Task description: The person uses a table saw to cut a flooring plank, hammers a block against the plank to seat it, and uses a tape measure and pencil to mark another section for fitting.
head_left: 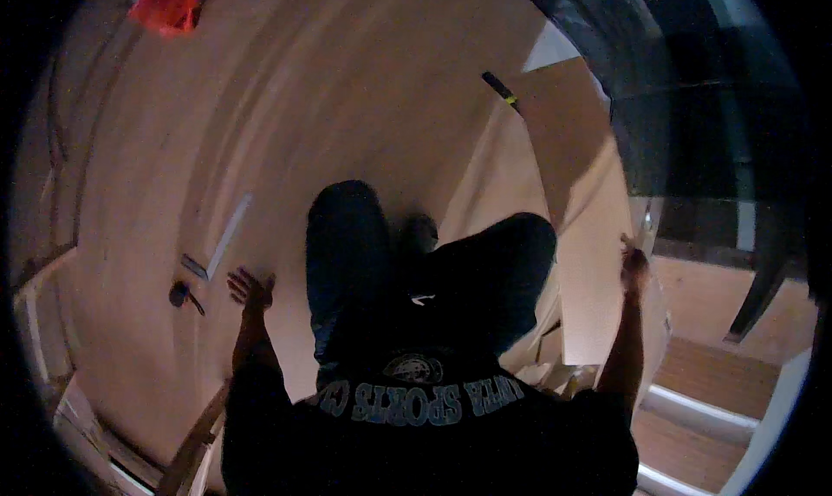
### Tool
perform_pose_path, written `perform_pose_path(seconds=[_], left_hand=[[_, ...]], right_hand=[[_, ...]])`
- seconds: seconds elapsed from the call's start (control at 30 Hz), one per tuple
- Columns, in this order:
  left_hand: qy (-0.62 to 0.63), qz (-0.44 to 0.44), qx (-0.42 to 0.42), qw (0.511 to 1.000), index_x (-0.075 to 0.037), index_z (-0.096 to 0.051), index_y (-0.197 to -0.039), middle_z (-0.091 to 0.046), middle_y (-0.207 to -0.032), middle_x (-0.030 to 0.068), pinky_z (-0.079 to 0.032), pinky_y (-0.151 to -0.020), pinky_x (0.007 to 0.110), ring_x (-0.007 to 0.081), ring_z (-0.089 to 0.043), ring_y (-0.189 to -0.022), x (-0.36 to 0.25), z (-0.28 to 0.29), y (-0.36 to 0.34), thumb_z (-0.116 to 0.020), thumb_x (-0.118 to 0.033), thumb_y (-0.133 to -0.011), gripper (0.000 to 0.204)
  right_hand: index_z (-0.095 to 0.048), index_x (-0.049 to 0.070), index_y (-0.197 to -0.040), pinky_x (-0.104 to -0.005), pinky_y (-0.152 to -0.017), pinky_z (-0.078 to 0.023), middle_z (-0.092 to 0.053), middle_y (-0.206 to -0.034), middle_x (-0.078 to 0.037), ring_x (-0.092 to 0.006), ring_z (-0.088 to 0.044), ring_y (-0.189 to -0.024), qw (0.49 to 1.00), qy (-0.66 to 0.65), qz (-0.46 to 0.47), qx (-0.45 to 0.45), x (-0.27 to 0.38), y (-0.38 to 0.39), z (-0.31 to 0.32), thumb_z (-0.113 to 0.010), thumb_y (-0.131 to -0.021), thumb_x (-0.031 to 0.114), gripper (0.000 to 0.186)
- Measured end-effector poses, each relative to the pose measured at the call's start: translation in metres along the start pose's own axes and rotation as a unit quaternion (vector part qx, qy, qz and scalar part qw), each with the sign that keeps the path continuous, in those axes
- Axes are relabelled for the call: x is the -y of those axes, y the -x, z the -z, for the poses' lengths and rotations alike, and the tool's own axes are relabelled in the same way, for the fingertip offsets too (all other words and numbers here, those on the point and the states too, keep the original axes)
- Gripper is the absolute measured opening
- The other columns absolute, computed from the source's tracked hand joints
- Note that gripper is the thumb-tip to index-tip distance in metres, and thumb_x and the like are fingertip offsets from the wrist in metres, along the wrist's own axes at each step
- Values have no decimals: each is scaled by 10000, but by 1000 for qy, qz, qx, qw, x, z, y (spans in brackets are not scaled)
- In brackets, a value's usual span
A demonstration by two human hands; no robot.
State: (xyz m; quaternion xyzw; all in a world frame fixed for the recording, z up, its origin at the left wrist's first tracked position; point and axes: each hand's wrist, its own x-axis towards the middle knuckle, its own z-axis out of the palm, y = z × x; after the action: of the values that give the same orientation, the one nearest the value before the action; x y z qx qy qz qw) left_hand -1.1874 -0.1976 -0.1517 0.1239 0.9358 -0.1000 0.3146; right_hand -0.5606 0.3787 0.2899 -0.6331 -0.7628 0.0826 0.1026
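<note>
My left hand point(250, 288) is low over the brown wooden sheet point(373, 89), its fingers spread and nothing in them. Close beside it lies an L-shaped metal square point(227, 239), with a small dark round tool point(179, 294) that has a curved tail just left of that. On my right, a long pale board point(594, 279) runs alongside my knee. My right hand point(635, 269) is at the board's right edge, one finger pointing forward and the others curled at the edge; their undersides are hidden. A black and yellow-green knife-like tool point(500, 90) lies farther ahead, by the board's far part.
A crumpled red-orange plastic bag point(172, 4) lies at the far left. Dark sheeting or furniture point(702, 123) stands along the right. Below it are wooden slats with white edges point(706, 409). Wooden offcuts point(204, 435) are at the lower left. My bent knees point(347, 236) take up the middle.
</note>
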Motion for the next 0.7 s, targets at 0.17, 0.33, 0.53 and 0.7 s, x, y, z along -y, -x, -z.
perform_pose_path(seconds=[0.17,0.33,0.53,0.7], left_hand=[[8,-141,199,970,-60,-71,-1602,-292,-1535,246,-359,-1074,526,368,-410,-1291,-4,25,-53,-574,-727,-866,1113],[87,-58,239,965,-83,-662,-1040,-672,-902,53,-496,-668,393,191,-618,-791,-32,266,-88,-612,-512,-955,440],[199,-356,-67,911,-30,-499,-1430,-581,-1396,159,-498,-993,375,271,-593,-1219,-209,534,-217,-583,-264,-1018,482],[354,-410,123,831,-47,-570,-1369,-636,-1318,109,-503,-948,368,210,-604,-1198,-405,452,-233,-551,-196,-1036,366]], right_hand=[[-747,76,-997,-476,-575,-533,-721,-837,-145,-305,-693,-700,950,312,18,-16,-216,-60,-217,-557,-972,406,382],[-702,-65,-891,-511,-768,-541,-685,-735,-179,-373,-673,-728,923,31,-235,304,-194,59,-390,-322,-984,714,871],[-734,-62,-1022,-460,-709,-542,-712,-837,-214,-330,-695,-785,925,-87,-244,280,-124,112,-349,-432,-987,648,772],[-745,-51,-936,-440,-632,-509,-692,-772,-184,-296,-678,-734,835,-45,-490,246,-179,89,-242,-520,-960,650,736]])
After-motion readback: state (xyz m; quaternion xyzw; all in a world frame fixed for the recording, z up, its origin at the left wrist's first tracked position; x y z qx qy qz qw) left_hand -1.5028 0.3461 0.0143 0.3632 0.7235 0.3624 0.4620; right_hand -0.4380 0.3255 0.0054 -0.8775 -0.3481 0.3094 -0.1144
